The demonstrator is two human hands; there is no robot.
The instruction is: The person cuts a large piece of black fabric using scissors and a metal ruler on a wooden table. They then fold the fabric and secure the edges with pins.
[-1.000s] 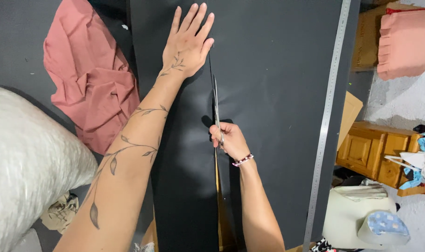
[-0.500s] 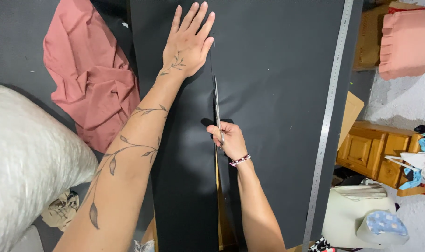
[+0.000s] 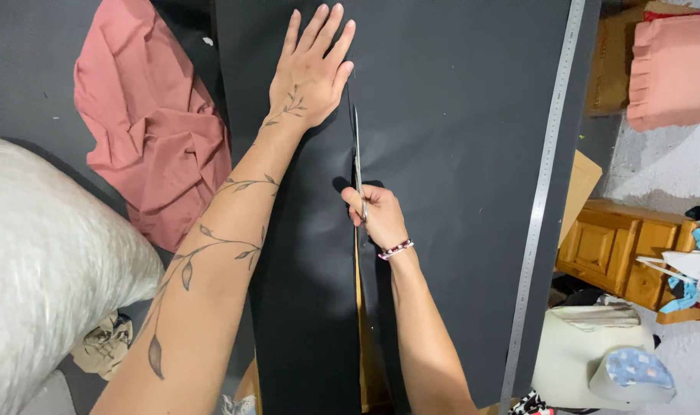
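Since the earlier frame, the scissors [image 3: 357, 157] advanced slightly farther along the black fabric [image 3: 457, 154]. Right hand [image 3: 377, 215] grips their handles closed; left hand [image 3: 313, 65], fingers spread, presses fabric flat, keeping it steady.

pink crumpled cloth [image 3: 154, 131] at table's left | white bulky bag [image 3: 46, 269] lower left | long metal ruler [image 3: 542, 200] along table's right edge | wooden cabinet [image 3: 623, 250] on floor, right | pink ruffled cushion [image 3: 673, 69] top right | light-blue patterned cap [image 3: 634, 369] on white stool [image 3: 573, 357]
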